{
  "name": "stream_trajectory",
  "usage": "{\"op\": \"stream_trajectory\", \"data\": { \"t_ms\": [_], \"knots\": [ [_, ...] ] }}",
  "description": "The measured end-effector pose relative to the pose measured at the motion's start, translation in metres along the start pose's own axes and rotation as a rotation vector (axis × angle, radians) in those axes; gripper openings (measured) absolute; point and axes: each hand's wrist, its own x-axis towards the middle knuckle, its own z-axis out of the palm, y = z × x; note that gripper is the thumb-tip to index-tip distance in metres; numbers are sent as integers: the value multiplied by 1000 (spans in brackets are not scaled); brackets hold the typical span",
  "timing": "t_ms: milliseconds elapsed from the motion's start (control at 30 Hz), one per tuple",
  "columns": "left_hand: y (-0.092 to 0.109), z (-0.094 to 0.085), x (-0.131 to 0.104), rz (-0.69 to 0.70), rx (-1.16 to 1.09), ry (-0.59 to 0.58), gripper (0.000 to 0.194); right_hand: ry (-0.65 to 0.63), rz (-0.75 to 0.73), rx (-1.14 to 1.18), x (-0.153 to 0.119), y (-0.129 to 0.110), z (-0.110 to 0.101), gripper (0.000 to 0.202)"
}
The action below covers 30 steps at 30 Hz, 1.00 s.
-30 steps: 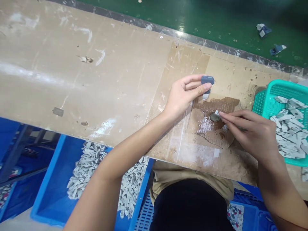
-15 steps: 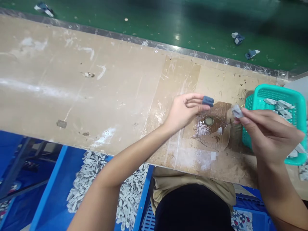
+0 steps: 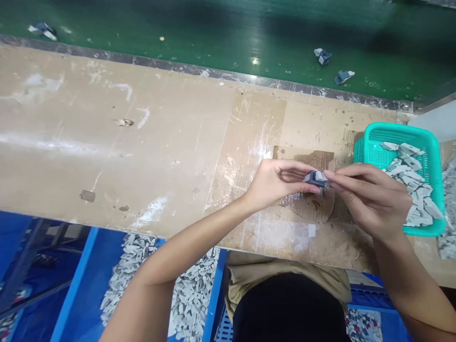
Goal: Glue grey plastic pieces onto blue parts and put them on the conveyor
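Note:
Between thumb and fingers my left hand (image 3: pixel 276 184) pinches a small dark blue plastic part (image 3: pixel 313 179). My right hand (image 3: pixel 374 197) pinches a small light grey plastic piece (image 3: pixel 321 175) at its end. The two pieces touch, with the grey one at the top of the blue one; how far it sits inside is hidden by my fingers. Both hands are above a wet brown cardboard patch (image 3: pixel 313 213) on the worktable. Just right of my right hand stands a turquoise basket (image 3: pixel 439 175) holding several loose grey pieces (image 3: pixel 422 192).
Beyond the cardboard-covered table (image 3: pixel 160 142) runs a green conveyor belt (image 3: pixel 213 38). Several blue-and-grey parts lie on it, one being a joined part (image 3: pixel 322 56). Below the near edge, a blue bin (image 3: pixel 76 285) holds a heap of grey pieces (image 3: pixel 194 294).
My hands have come together, bringing the grey piece against the blue part. Before, they were apart. The camera view has shifted slightly.

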Motion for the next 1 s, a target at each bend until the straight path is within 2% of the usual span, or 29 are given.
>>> {"op": "stream_trajectory", "data": {
  "t_ms": [100,267,500,700,900,1000],
  "knots": [
    [0,0,-1,-12,73,25,30,-19,-26,18,0,3,1,59],
    [-5,2,-4,10,38,59,31,-77,56,56,3,0,2,51],
    [-6,8,-6,10,49,105,29,-64,103,90,4,-2,4,46],
    [-13,8,-5,-85,-21,133,34,-87,94,70,4,-2,4,46],
    [-10,10,-9,-133,-60,130,30,-71,105,60,5,-7,4,45],
    [-7,12,-12,-87,-41,132,27,-56,129,86,5,-9,6,44]
  ]
}}
